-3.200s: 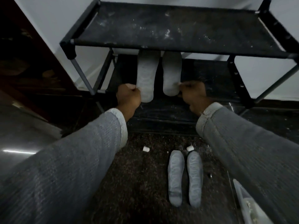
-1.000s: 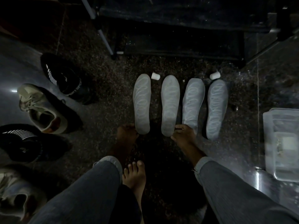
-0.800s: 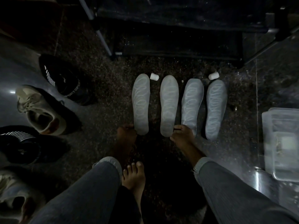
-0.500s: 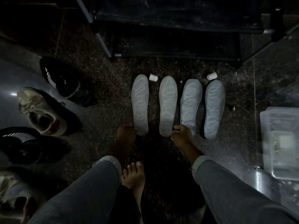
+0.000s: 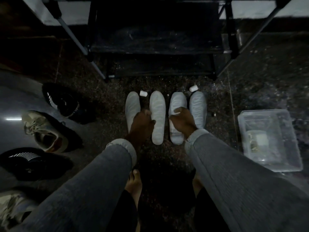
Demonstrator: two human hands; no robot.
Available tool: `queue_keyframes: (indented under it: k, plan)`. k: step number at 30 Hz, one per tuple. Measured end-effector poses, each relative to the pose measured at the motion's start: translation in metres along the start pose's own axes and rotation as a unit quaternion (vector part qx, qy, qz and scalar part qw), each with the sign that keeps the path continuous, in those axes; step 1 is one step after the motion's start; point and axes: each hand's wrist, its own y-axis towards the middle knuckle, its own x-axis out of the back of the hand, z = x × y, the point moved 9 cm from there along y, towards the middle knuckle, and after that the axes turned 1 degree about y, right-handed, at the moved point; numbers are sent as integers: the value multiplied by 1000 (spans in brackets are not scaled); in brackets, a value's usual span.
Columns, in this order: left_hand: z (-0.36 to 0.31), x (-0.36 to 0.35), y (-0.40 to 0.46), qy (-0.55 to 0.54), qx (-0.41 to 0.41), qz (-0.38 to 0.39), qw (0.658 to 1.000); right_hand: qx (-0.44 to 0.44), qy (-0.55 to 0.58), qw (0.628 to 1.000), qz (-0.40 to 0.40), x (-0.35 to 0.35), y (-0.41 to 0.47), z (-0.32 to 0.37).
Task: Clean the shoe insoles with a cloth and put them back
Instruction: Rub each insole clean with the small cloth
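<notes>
Our left hand (image 5: 142, 121) hovers, fingers curled, over two insoles (image 5: 157, 114). Our right hand (image 5: 183, 120), curled, hovers likewise. We cannot tell whether either grips.

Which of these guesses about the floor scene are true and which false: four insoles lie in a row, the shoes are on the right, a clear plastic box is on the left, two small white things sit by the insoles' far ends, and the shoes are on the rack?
1. Four insoles lie side by side on the floor. True.
2. The shoes sit to the person's right. False: they are on the left.
3. A clear plastic box sits on the left. False: it is on the right.
4. Two small white things lie near the insoles' far ends. True.
5. Shoes stand on the rack. False: none show there.
</notes>
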Motion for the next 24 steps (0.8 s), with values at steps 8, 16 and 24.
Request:
queue_keyframes:
  k: [8, 16, 24]
  plan:
    - [-145, -23, -19, 116, -132, 27, 984, 104, -105, 989, -15, 103, -20, 41]
    - [-240, -99, -45, 201, -227, 57, 951, 79, -100, 991, -48, 189, -31, -24]
    - [-236, -196, -55, 242, -250, 151, 925, 10, -110, 993, -42, 212, -32, -140]
